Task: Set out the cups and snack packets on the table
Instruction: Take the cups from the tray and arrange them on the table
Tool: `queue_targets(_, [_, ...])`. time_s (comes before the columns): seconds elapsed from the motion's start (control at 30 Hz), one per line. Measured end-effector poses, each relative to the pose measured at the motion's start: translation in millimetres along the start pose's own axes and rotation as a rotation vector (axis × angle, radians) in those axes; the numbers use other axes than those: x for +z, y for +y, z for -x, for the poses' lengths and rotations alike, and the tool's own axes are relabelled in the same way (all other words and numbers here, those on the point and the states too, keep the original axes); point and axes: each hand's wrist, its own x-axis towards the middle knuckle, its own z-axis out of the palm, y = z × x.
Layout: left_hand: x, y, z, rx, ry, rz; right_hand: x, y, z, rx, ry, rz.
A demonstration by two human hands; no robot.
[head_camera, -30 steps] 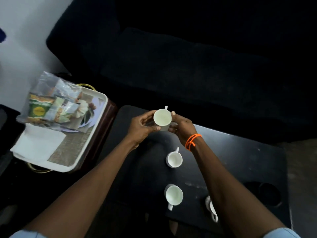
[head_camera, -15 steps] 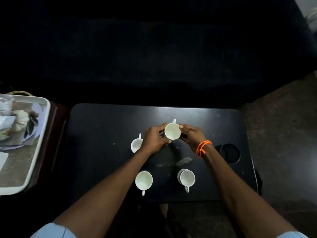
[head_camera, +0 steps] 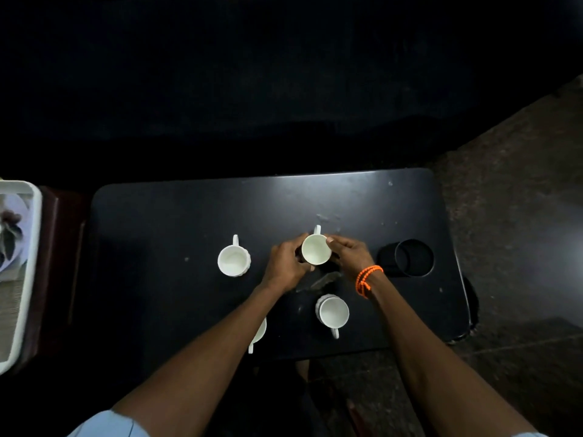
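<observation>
A small white cup with its handle pointing away is held between both hands over the middle of the black table. My left hand grips its left side and my right hand, with an orange bracelet at the wrist, grips its right side. Whether the cup touches the table I cannot tell. A second white cup stands to the left, a third stands near the front edge, and another cup is mostly hidden under my left forearm. No snack packets are visible.
A round cup-holder recess is sunk into the table's right side. A white tray on a dark red stand lies at the left edge of view. A dark sofa fills the far side. Rough floor lies to the right.
The view has shifted right, so the tray and packets slid out at the left. Both hands carried the cup from the table's far left to its middle and lower.
</observation>
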Motion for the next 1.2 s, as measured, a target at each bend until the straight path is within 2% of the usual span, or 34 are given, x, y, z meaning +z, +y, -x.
queue_targets(0.23, [6, -5, 1, -0.009, 0.019, 0.076, -2, 0, -1, -0.004, -0.020, -0.024])
queue_targets(0.33, [8, -7, 0, -0.015, 0.011, 0.077, 0, -3, 0, -0.008, 0.057, 0.014])
queue_targets(0.47, [1, -9, -1, -0.068, 0.048, 0.066, 7, -17, 9, -0.257, 0.335, 0.335])
queue_targets(0.57, [-13, -8, 3, -0.095, 0.074, 0.073, 18, -34, 22, -0.369, 0.336, 0.431])
queue_targets(0.67, [-30, -4, 16, -0.073, 0.130, 0.080, 29, -39, 34, -0.382, 0.328, 0.471])
queue_targets(0.87, [-41, -8, 76, -0.015, 0.280, -0.075, 21, 6, 66, -0.353, 0.408, 0.522])
queue_targets(1.0, [-36, -30, 127, -0.088, 0.350, -0.284, 10, 49, 98, -0.377, 0.475, 0.518])
queue_targets(1.2, [-30, -52, 168, -0.292, 0.342, -0.421, 5, 94, 128, -0.373, 0.446, 0.720])
